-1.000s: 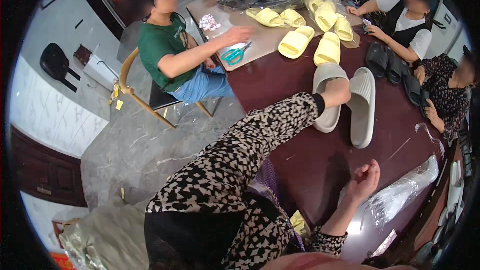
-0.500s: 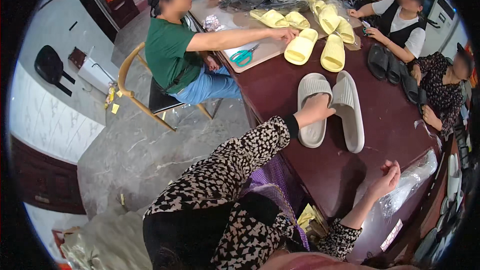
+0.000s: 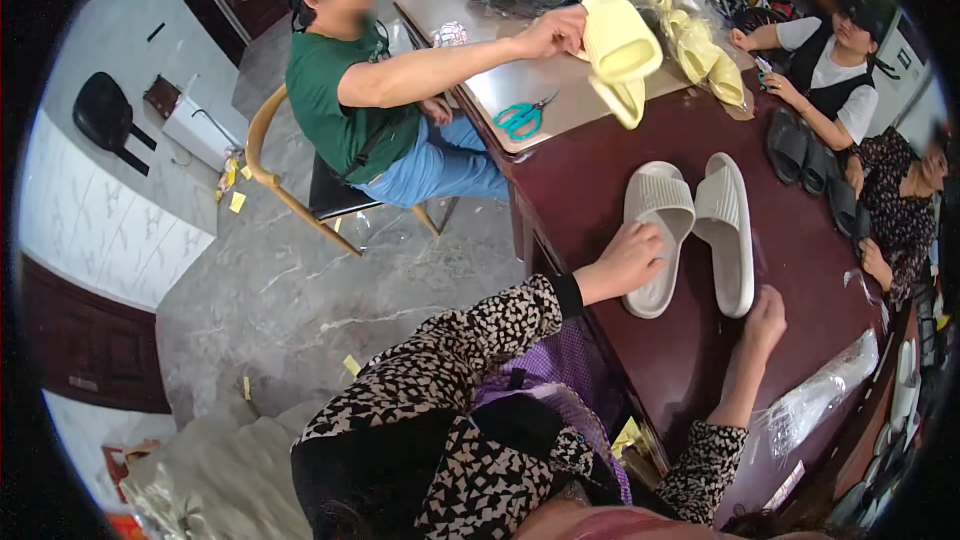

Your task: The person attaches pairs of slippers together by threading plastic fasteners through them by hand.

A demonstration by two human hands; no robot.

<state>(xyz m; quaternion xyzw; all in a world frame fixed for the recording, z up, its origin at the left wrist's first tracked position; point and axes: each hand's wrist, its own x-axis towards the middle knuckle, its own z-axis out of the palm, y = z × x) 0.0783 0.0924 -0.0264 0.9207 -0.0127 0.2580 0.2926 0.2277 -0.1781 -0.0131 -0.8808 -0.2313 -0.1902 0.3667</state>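
Two light grey ridged slide slippers lie side by side, open heels toward me. My left hand reaches over the side of the left slipper, its bent fingers closed on the inner edge of the footbed. Beside the heel of the right slipper, my right hand is loosely curled, with nothing visible in it. Whether its fingertips touch the heel is hard to tell.
Across the dark red table, a person in green lifts yellow slippers. Teal-handled scissors lie near that person. Two people sit at the right by dark slippers. Clear plastic wrap lies near my right forearm.
My right hand has moved forward to the right slipper's heel. My left hand has shifted toward the left slipper's outer side. The person in green has lifted the yellow slippers off the table.
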